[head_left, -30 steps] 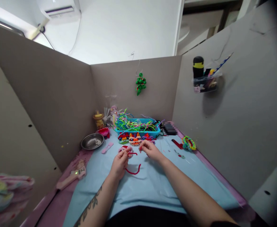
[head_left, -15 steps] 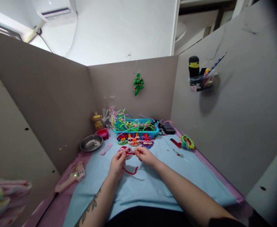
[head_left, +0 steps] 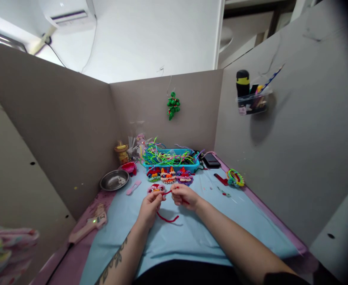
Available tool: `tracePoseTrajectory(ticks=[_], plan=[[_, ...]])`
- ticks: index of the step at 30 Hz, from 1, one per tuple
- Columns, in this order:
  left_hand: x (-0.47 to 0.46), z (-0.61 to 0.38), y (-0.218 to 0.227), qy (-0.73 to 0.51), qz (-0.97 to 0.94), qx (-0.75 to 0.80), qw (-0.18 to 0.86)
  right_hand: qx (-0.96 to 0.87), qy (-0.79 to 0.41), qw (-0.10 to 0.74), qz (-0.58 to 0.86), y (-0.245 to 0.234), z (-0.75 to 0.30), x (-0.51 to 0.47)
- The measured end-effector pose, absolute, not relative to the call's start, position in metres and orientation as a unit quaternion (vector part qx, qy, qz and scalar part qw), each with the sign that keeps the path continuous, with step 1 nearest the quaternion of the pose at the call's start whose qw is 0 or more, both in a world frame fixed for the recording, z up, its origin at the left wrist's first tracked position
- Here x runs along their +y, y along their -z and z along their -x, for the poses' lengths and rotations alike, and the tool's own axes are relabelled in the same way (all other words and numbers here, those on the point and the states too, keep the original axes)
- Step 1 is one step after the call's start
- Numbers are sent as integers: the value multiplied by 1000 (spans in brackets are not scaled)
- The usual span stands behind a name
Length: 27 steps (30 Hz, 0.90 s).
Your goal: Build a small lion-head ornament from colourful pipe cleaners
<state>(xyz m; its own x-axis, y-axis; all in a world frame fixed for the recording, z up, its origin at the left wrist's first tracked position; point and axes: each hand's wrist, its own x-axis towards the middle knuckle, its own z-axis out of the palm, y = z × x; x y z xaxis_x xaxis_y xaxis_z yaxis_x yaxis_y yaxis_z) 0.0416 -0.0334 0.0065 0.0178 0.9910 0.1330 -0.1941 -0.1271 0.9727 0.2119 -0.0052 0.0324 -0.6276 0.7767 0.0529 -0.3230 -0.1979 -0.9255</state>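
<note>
A red pipe cleaner (head_left: 168, 219) runs between my two hands, its loose end curving down below the left one. My left hand (head_left: 151, 203) pinches it between thumb and fingertips. Closed around another stretch of it is my right hand (head_left: 184, 195), a short way to the right. Just behind my left hand lies a red and pink fuzzy figure (head_left: 156, 188) with eyes, partly covered by my fingers. Beyond it stand several similar figures in a row: a red and green one (head_left: 153, 174), an orange one (head_left: 168, 175) and a purple one (head_left: 184, 176).
A blue tray (head_left: 174, 168) heaped with coloured pipe cleaners stands at the back. Leftward are a metal bowl (head_left: 110, 183) with small white pieces, a pink clip (head_left: 133, 188) and a pink glue gun (head_left: 87, 228). On the right lie a phone (head_left: 212, 160) and a yellow-green ring (head_left: 236, 178).
My right hand has moved slightly right and turned, its fingers more curled. The pipe cleaner's loose end has swung right, and more of the red and pink figure shows.
</note>
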Motion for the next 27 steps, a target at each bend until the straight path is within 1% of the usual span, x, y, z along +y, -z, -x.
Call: tracePoseTrajectory(ticks=[3, 5, 7, 9, 11, 14, 16, 18, 20, 23, 25, 27], plan=[[-34, -39, -9, -584, -508, 416, 477, -542, -713, 356, 268, -33, -214, -4], [-37, -35, -13, -581, -532, 422, 448, -598, -650, 344, 319, -32, -213, -2], [-40, -30, -19, -559, -566, 435, 422, -649, -581, 336, 358, -31, -212, 0], [-44, -25, -28, -514, -611, 467, 381, -676, -547, 332, 365, -31, -212, 2], [-49, -25, -40, -450, -677, 500, 298, -683, -548, 328, 355, -30, -213, 3], [-54, -33, -53, -375, -792, 469, 108, -692, -545, 316, 351, -30, -215, 2], [-54, -43, -57, -326, -824, 459, 62, -697, -542, 310, 353, -31, -216, 1], [-50, -52, -55, -310, -820, 476, 68, -689, -546, 319, 355, -33, -218, -1], [-42, -58, -48, -350, -794, 484, 116, -664, -564, 343, 352, -36, -220, -3], [-30, -63, -35, -441, -702, 488, 273, -604, -611, 377, 346, -39, -224, -3], [-24, -63, -25, -488, -637, 466, 372, -569, -635, 381, 358, -37, -225, 0], [-21, -63, -16, -538, -589, 436, 417, -555, -634, 382, 380, -32, -223, 4]])
